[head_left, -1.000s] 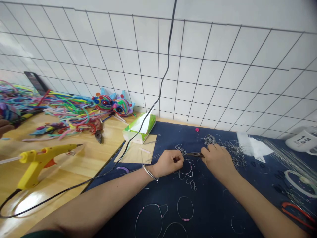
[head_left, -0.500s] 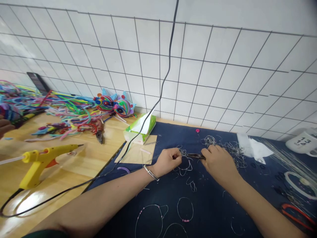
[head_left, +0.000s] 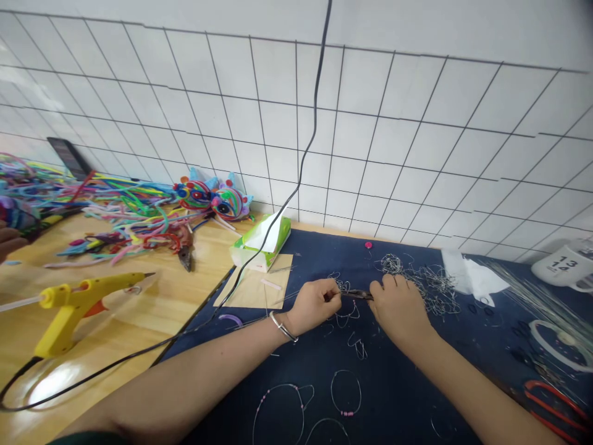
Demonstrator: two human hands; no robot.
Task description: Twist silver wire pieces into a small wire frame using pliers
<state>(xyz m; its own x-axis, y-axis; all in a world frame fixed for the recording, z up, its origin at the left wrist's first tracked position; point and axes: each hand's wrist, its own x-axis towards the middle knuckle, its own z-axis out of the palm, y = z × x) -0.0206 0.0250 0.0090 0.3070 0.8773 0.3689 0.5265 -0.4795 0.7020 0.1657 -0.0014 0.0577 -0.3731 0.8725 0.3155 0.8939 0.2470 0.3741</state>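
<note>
My right hand (head_left: 399,309) is closed around a pair of dark pliers (head_left: 359,294), whose jaws point left at my other hand. My left hand (head_left: 317,304), with a silver bangle (head_left: 283,327) on the wrist, is closed in a pinch on thin wire (head_left: 291,295); the tips of the pliers meet it at the fingertips. Just behind and below the jaws lie loops of silver wire (head_left: 347,318) with small beads. Nearer to me on the dark blue mat (head_left: 389,395) are a wire ring with pink beads (head_left: 346,413) and a larger beaded ring (head_left: 280,386).
A yellow glue gun (head_left: 76,306), coloured pipe cleaners (head_left: 130,216) and another person's hand (head_left: 9,241) are on the left. A tissue box (head_left: 252,256) stands behind a black cable (head_left: 231,293). Tangled wire (head_left: 435,287), a white mug (head_left: 563,266) and red-handled scissors (head_left: 556,402) are rightward.
My right hand and the pliers have shifted slightly left, closer to my left hand. My left hand stays nearly in place. The view has tilted a little.
</note>
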